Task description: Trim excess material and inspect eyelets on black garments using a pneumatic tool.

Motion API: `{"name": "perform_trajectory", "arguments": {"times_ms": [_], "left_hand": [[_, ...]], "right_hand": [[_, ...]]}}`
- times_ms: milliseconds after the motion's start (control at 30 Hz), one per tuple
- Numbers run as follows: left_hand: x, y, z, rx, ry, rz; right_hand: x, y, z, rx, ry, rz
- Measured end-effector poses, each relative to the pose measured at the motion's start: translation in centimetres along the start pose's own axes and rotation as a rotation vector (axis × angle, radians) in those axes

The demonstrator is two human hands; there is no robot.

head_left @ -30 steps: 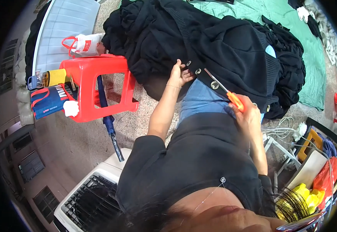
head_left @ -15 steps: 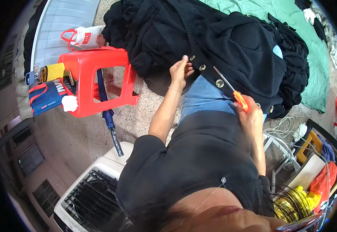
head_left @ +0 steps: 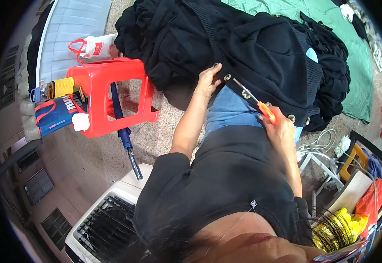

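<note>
We have the black knit garment (head_left: 265, 48) partly over the jeans (head_left: 232, 107). Our right hand (head_left: 282, 129) grips the orange-handled tool (head_left: 266, 111) near the buttons (head_left: 227, 77). Our left hand (head_left: 207, 82) is at the garment's edge; its grip we cannot tell. A red stool (head_left: 98, 85) stands left.

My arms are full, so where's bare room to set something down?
Bare floor shows between umbrella and left forearm, and between stool, umbrella and white appliance. Crowded: ahead, with black knitwear; lower right, with cords and bags.

Garments (head_left: 265, 57) over the lap (head_left: 230, 111), stool (head_left: 95, 94) left, sheet (head_left: 358, 90) beyond.
</note>
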State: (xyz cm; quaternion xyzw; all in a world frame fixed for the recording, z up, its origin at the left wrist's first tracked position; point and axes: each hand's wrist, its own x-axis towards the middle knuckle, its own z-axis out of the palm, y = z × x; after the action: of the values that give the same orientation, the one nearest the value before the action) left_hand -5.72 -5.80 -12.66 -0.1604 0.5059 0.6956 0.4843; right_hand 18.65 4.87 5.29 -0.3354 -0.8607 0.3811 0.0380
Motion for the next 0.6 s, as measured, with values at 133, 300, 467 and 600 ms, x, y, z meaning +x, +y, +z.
{"name": "perform_trajectory", "arguments": {"times_ms": [133,300,467,600], "left_hand": [[0.2,0.8,0.2,-0.151,0.034,0.057],[-1.1,1.4,2.0,-0.187,0.041,0.055],[-0.6,2.3,1.7,-0.353,-0.066,0.047],[-1.0,1.8,2.1,-0.337,0.026,0.031]], "right_hand": [[0.1,-0.1,0.3,-0.089,-0.011,0.032],[0.5,-0.3,0.5,-0.091,0.03,-0.032],[1.1,-0.9,0.8,-0.114,-0.01,-0.081],[1.3,-0.5,0.9,-0.119,-0.007,-0.035]]}}
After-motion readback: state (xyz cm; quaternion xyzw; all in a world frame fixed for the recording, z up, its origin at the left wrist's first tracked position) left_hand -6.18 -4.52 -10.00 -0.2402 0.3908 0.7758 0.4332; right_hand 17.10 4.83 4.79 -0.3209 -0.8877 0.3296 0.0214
